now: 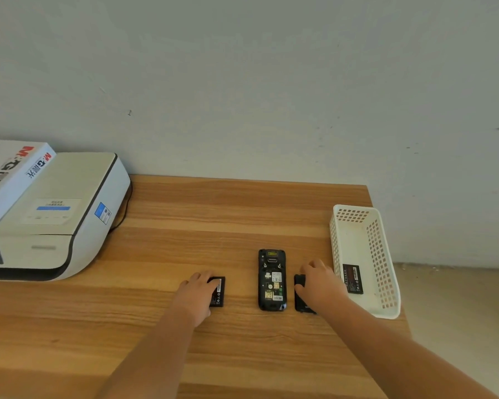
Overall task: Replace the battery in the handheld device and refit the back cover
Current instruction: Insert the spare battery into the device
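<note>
The handheld device (pixel 272 280) lies face down on the surface (pixel 185 226) between my two hands, back open and its bay bare, with labels and contacts showing. Its long axis runs from my near edge toward the far edge at the wall, scanner end farthest from me.

My left hand (pixel 198 295) lies over a battery (pixel 218 292) just left of the device. My fingers cover its left part, but I cannot tell whether they are curled under its edge or only resting on top. The battery's long axis runs parallel to the device's, so I judge it needs no turning, only a short carry to the right and a drop into the bay.

My right hand (pixel 319 286) rests on the back cover (pixel 301 295), which lies flat just right of the device, also parallel to it. Here too my fingers drape over the piece, and a real grip is not plain to see.

Another battery (pixel 353 279) sits in the white basket (pixel 386 306) at the right edge of the surface, beyond my right hand; I take it for the spent one.

So each hand is nearest its own part: battery from the left first, then cover from the right. The battery's contacts must meet the bay's terminals, and I cannot make out which end carries them.
</note>
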A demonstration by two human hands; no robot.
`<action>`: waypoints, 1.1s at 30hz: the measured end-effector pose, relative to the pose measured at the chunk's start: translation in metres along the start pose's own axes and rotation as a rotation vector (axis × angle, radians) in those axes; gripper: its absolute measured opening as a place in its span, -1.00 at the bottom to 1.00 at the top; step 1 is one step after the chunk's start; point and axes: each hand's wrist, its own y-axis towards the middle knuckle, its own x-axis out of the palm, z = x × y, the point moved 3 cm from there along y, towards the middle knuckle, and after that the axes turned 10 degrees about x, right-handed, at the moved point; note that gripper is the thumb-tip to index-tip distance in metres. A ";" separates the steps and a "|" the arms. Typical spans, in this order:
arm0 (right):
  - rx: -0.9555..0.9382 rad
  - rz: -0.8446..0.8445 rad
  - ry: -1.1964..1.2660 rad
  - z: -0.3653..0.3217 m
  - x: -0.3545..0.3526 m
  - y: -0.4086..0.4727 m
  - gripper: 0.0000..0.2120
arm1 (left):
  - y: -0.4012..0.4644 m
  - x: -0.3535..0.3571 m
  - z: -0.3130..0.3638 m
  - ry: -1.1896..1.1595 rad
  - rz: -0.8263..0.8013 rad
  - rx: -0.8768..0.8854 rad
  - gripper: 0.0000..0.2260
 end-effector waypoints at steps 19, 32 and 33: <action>-0.003 0.007 0.045 -0.006 0.005 -0.011 -0.66 | 0.001 -0.012 -0.002 -0.045 0.083 0.029 -0.44; -0.023 0.028 0.121 0.001 -0.008 -0.014 -0.65 | 0.032 -0.091 0.038 -0.159 0.235 0.203 -0.41; -0.031 0.025 0.115 0.003 -0.008 -0.014 -0.66 | 0.034 -0.091 0.044 -0.160 0.226 0.226 -0.42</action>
